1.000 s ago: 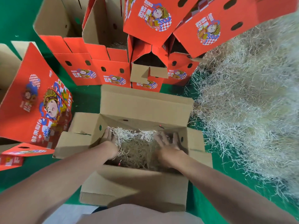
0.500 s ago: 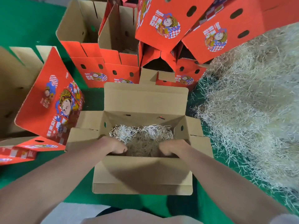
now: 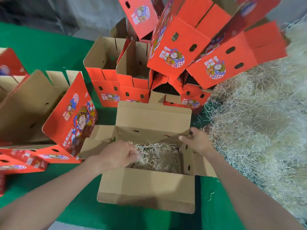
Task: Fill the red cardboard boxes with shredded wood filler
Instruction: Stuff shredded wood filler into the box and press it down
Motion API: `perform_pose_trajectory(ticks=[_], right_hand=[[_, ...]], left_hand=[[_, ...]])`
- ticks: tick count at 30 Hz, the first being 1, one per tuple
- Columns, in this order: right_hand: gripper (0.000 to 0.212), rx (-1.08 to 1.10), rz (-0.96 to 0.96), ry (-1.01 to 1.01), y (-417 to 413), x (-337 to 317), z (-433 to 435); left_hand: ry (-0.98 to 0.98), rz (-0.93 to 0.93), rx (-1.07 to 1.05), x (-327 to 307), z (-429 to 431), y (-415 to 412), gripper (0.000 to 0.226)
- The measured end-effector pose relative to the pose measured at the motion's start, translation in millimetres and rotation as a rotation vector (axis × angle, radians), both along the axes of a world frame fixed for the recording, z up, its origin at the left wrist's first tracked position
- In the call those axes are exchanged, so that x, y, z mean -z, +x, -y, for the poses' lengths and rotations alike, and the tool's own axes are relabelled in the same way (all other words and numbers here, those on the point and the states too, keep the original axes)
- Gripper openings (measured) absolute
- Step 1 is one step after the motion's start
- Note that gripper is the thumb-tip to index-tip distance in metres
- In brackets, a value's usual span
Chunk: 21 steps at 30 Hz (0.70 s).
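An open cardboard box (image 3: 146, 186) stands in front of me with its brown flaps spread out. Pale shredded wood filler (image 3: 157, 156) lies inside it. My left hand (image 3: 118, 155) rests at the box's left inner edge, fingers curled against the filler; whether it grips any strands I cannot tell. My right hand (image 3: 197, 141) is raised at the box's far right corner, fingers apart, touching the right flap (image 3: 199, 165). A large heap of loose wood filler (image 3: 259, 123) lies on the right.
Several red printed boxes (image 3: 172, 52) are stacked and tilted behind the open box. More open red boxes (image 3: 69, 117) lie on their sides to the left. Everything sits on a green mat (image 3: 49, 52); a grey floor shows beyond.
My right hand has come up out of the box and moved to its far right corner, opening its fingers. My left hand stays at the left edge. The view has tilted upward.
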State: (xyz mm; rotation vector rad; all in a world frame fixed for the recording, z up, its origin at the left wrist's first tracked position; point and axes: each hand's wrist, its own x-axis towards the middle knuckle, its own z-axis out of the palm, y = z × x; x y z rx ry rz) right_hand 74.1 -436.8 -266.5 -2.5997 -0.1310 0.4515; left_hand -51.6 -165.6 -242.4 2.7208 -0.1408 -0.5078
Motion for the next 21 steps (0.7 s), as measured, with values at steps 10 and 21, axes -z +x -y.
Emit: perform_pose_trajectory(ticks=[10, 21], right_hand=[[0.029, 0.218, 0.192, 0.193, -24, 12, -39], [0.044, -0.254, -0.101, 0.228, -22, -15, -59]], left_hand=[[0.186, 0.237, -0.267, 1, -33, -12, 0.023], [-1.233, 0.108, -1.508, -7, -19, -30, 0.028]])
